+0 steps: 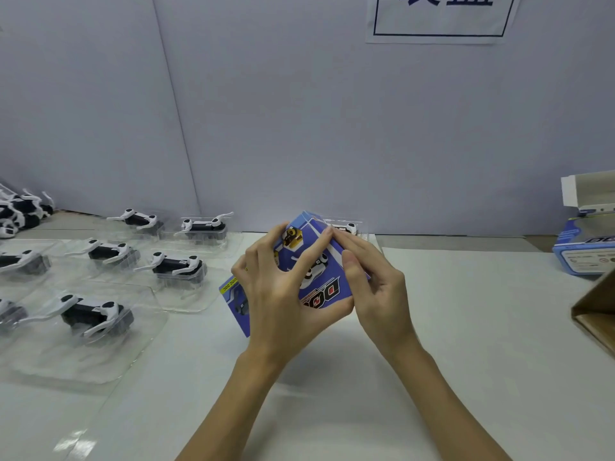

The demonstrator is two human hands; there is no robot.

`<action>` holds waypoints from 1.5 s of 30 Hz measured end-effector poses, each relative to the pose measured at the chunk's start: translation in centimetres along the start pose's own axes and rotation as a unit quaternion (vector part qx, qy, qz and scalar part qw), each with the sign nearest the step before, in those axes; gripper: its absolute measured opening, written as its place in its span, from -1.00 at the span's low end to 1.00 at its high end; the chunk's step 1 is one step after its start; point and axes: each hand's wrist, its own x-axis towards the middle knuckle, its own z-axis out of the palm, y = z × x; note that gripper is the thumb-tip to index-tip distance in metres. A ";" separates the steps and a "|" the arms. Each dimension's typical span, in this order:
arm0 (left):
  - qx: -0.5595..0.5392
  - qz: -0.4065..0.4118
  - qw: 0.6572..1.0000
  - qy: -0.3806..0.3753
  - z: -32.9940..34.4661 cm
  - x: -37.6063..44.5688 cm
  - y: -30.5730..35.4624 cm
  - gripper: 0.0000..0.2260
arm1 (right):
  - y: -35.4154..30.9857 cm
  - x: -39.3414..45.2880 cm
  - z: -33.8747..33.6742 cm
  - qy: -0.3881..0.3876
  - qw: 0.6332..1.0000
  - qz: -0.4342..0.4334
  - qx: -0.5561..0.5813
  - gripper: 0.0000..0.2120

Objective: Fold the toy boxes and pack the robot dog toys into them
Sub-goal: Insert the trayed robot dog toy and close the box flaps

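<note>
Both hands grip a blue toy box [319, 277] above the table [449, 327]: left hand [276, 294] wraps its front, right hand [376, 287] pinches its edge

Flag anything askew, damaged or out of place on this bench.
Nothing looks damaged or spilled. The blue toy box is tilted only because both hands hold it. One robot dog in its clear tray sits apart behind the box, away from the trays at left.

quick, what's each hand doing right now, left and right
Left hand: grips the blue printed cardboard toy box, fingers curled over its front face.
Right hand: holds the same box at its right side.
</note>
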 end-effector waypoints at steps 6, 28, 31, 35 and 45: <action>0.005 -0.001 1.000 0.017 0.1 -0.3 0.0 -0.34 | 0.1 -0.1 0.1 -0.021 1.000 -0.001 -0.004 -0.58; -0.049 -0.009 0.995 -0.084 -0.3 0.4 -1.7 -0.31 | 1.8 -1.2 1.9 0.045 0.985 -0.124 -0.110 -0.58; -0.053 -0.010 0.996 -0.076 -0.4 0.4 -1.6 -0.32 | 1.6 -1.2 1.9 0.030 0.986 -0.124 -0.106 -0.58; -0.060 -0.010 0.996 -0.061 -0.3 0.7 -1.4 -0.30 | 1.6 -1.1 1.7 0.021 0.986 -0.131 -0.101 -0.59; -0.048 -0.175 0.925 -0.335 0.1 -0.2 -4.6 0.00 | 3.9 0.7 -0.9 0.207 0.971 0.109 -0.047 -0.75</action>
